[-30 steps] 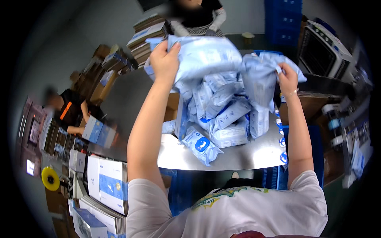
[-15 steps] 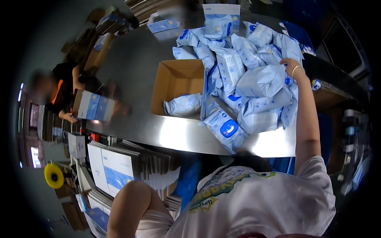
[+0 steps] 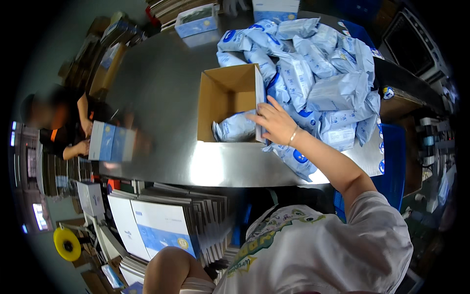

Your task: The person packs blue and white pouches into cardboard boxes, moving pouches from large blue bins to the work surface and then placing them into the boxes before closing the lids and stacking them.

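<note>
I judged light pressure best for the right hand (image 3: 278,123), fingers spread over the right wall of the carton (image 3: 208,98) near the front edge of the tabletop (image 3: 161,127), whether clamped I couldn't tell, the left hand out of view.

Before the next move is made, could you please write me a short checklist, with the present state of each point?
1. Carton open: ok, its mouth is unobstructed apart from the fingers at its right rim.
2. Right hand gripping the carton firmly: cannot tell.
3. Left hand free: cannot tell, it is out of view.
4. Room inside the carton: ok, only one packet shows, lying at the near end.
5. Front packet well back from the table edge: not ok, I think; its corner lies close to it.
</note>
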`<state>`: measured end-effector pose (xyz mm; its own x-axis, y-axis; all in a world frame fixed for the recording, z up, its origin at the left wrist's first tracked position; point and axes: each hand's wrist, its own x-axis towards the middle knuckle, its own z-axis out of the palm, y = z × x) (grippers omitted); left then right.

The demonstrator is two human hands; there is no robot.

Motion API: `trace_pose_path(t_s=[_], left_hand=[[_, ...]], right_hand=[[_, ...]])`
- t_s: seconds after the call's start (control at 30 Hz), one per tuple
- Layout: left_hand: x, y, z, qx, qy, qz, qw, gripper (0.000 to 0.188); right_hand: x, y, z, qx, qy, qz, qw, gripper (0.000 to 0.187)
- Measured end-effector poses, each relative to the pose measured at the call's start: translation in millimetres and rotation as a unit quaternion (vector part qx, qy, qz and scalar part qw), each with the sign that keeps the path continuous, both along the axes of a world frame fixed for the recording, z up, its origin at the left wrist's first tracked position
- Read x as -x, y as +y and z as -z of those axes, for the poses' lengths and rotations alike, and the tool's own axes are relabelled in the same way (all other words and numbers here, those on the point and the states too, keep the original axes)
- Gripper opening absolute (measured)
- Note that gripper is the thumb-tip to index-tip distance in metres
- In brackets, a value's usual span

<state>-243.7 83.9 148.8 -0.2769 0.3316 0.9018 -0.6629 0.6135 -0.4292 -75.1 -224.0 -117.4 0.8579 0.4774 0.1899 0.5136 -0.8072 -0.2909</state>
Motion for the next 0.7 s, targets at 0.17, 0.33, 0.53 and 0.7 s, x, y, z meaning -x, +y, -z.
trace_pose_path(t_s=[0.17, 0.33, 0.53, 0.7], left_hand=[[37.0, 9.3, -0.7, -0.057, 0.059, -0.021, 0.996, 0.031], [43.8, -33.7, 15.9, -0.118, 0.167, -0.049, 0.978, 0.030], [37.9, -73.6, 21.7, -0.189, 0.322, 0.046, 0.927, 0.033], [-23.8, -52.9, 49.3, -0.221, 0.601, 0.081, 0.764, 0.029]], right_hand=[[-37.8, 22.5, -15.2, 0.066, -0.046, -0.110, 0.991, 0.044], [-16.8, 120.7, 28.6, 0.008, -0.087, -0.224, 0.971, 0.008], [42.8, 173.6, 26.6, -0.081, 0.081, -0.175, 0.978, 0.014], [59.8, 121.8, -3.1, -0.181, 0.073, -0.200, 0.960, 0.017]])
